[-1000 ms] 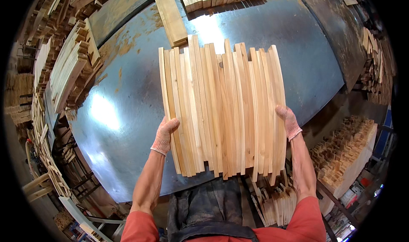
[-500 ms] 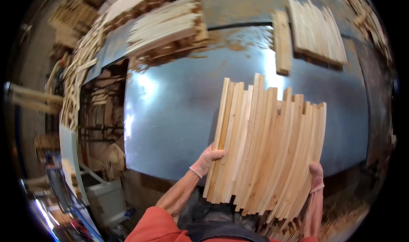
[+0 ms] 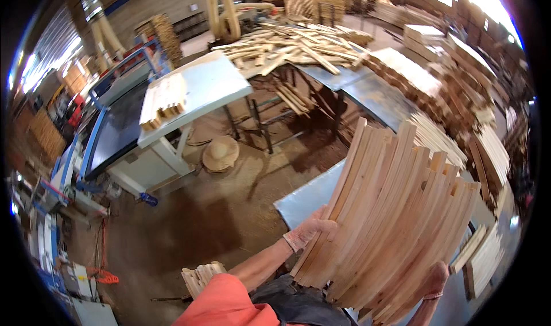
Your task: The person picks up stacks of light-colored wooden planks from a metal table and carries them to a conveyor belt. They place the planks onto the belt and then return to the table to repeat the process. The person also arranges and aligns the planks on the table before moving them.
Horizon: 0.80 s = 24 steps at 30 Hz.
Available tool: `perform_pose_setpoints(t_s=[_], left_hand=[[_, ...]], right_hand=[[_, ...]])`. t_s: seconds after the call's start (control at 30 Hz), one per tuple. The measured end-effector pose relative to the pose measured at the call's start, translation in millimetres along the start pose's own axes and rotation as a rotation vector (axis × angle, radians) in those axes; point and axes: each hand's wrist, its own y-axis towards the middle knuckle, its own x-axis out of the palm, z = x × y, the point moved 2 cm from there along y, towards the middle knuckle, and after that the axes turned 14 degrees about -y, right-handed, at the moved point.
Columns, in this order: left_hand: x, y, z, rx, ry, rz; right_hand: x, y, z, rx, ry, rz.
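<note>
A wide bundle of light wooden strips (image 3: 390,222), laid side by side with uneven ends, is held up in front of me. My left hand (image 3: 313,229), in a pale pinkish glove, grips its left edge with the thumb on top. On the opposite edge my right hand (image 3: 436,280), also gloved, is closed round the lower right side; its fingers underneath are hidden. Beneath and beyond the bundle, a metal-topped table (image 3: 304,195) shows in part.
To the left stands a pale machine table (image 3: 212,82) bearing a small stack of strips (image 3: 163,99). A heap of loose strips (image 3: 304,45) lies at the back. More strip stacks (image 3: 488,260) are at the right. A round disc-like object (image 3: 220,154) rests on the floor.
My view has swung left, away from the metal table toward the machine table and floor. The bundle has come along, lifted in both hands and tilted more.
</note>
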Motion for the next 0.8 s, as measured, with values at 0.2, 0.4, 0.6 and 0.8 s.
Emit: perform_pose_setpoints(t_s=[0.2, 0.4, 0.6, 0.8], left_hand=[[-108, -98, 151, 0.34, 0.049, 0.263], [-180, -194, 215, 0.539, 0.007, 0.615], [-237, -234, 260, 0.735, 0.014, 0.697], [-323, -196, 344, 0.804, -0.024, 0.723]], right_hand=[[202, 140, -6, -0.086, -0.038, -0.273], [431, 222, -11, -0.158, -0.132, -0.575], [610, 234, -37, -0.091, -0.058, -0.888], [777, 244, -52, 0.058, 0.148, -1.068]])
